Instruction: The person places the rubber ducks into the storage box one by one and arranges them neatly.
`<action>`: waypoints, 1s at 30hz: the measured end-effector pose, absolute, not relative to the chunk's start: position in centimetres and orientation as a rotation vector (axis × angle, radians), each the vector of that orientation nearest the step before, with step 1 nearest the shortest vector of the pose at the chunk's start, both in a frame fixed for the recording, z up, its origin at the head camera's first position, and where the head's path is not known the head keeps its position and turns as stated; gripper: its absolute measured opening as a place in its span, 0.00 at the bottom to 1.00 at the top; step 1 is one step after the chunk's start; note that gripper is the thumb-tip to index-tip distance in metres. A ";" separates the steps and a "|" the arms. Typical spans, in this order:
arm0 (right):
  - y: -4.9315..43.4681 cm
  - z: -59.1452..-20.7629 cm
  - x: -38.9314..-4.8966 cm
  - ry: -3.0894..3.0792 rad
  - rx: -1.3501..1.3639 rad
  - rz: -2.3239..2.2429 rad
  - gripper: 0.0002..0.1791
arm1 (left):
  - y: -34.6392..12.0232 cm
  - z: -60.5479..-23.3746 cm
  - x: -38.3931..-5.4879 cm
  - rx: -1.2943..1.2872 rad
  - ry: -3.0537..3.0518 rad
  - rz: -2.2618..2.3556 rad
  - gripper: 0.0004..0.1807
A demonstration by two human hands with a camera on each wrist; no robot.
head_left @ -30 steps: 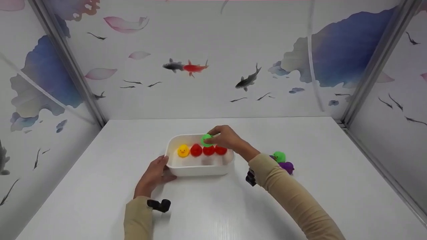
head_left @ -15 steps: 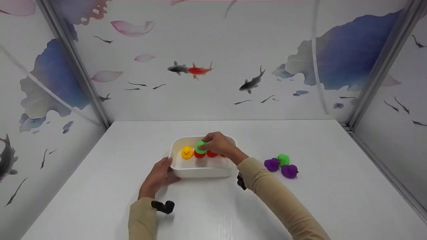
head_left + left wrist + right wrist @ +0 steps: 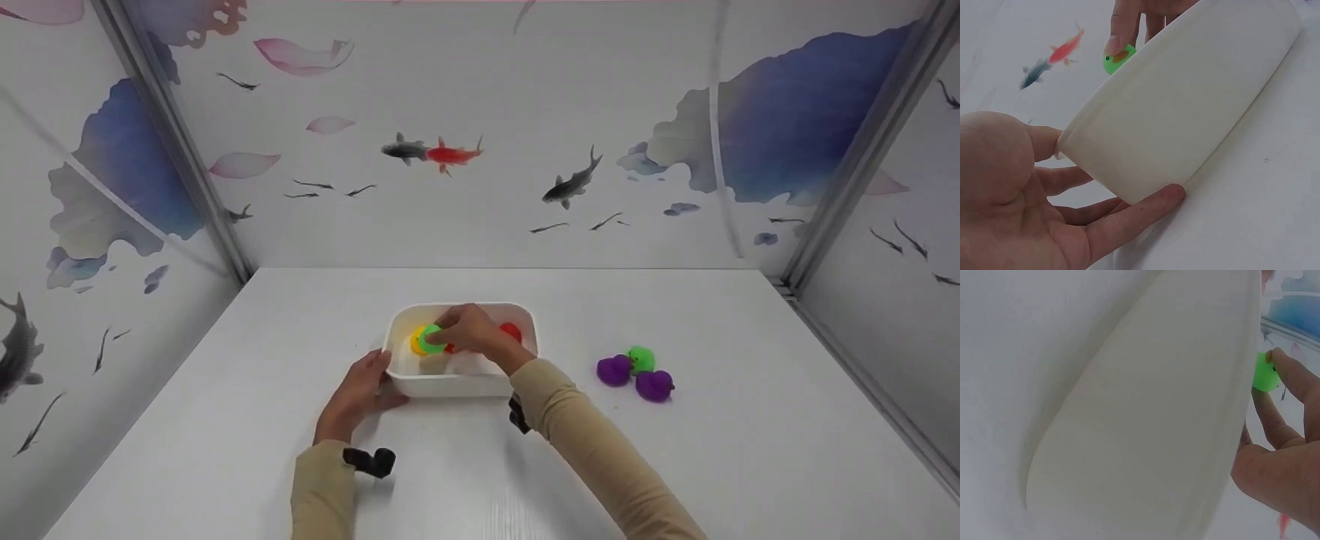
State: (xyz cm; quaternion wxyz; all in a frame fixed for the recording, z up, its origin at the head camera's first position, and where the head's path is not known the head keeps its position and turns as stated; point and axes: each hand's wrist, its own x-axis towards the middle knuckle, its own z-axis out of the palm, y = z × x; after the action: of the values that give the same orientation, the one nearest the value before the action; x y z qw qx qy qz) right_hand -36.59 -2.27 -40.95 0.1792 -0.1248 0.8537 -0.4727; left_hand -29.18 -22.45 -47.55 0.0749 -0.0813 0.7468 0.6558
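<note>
My right hand [image 3: 476, 334] pinches a green rubber duck [image 3: 431, 340] between thumb and fingers, low over the left part of a white tub [image 3: 459, 387]. The held duck [image 3: 1265, 374] shows just past the rim in the right wrist view. Half covered by it in the head view is a yellow duck [image 3: 415, 342] inside the tub. A red duck [image 3: 511, 331] shows at the tub's right end; other red ones are mostly hidden behind the right hand. At the left end, my left hand [image 3: 358, 391] grips the tub's corner, one finger lying along its outer wall [image 3: 1162, 118].
On the white table [image 3: 720, 450], right of the tub, a green duck [image 3: 641, 360] sits grouped with a purple duck [image 3: 614, 370] and a second purple duck [image 3: 655, 385]. Printed panels [image 3: 480, 232] stand at the back and both sides.
The right hand has carried the green duck left across the tub, from above the red ducks to beside the yellow one, and lower. The left hand keeps its grip on the tub.
</note>
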 end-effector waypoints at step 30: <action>-4.6 -43.3 -35.6 2.468 -0.349 -1.237 0.25 | -22.4 -47.5 -28.9 -0.251 2.269 1.924 0.31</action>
State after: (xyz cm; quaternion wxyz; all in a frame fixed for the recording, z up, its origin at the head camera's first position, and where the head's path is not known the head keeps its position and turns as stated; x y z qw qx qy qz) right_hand -35.62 -4.64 -43.29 0.1784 -0.1234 0.8728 -0.4374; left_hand -28.94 -22.38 -47.49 0.0782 -0.0839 0.7577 0.6425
